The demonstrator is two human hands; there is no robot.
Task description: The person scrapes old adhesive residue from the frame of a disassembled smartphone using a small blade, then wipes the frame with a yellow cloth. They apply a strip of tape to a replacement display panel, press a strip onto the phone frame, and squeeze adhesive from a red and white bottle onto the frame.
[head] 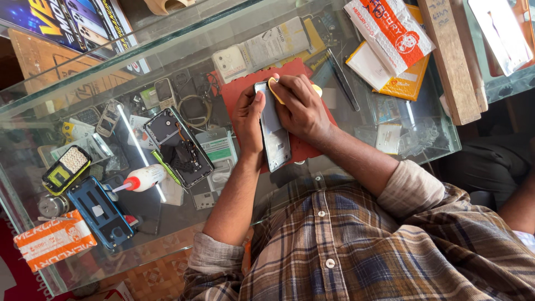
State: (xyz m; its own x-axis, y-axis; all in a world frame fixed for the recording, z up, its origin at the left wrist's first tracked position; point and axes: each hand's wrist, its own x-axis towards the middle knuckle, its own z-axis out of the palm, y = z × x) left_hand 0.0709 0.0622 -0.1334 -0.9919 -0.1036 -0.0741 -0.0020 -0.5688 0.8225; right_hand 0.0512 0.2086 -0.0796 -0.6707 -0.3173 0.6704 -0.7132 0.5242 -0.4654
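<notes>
Both hands work one phone point(275, 131) on the red mat point(239, 95): left hand point(248, 120) grips its edge, right hand point(301, 106) pinches a yellow pick point(274, 83) at the top corner. Best kept shallow, sliding slowly, phone flat.

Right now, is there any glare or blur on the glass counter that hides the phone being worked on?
Head view: bright streak of glare on the glass counter left of the hands; the grey phone frame on the red mat stays sharp and evenly lit.
</notes>
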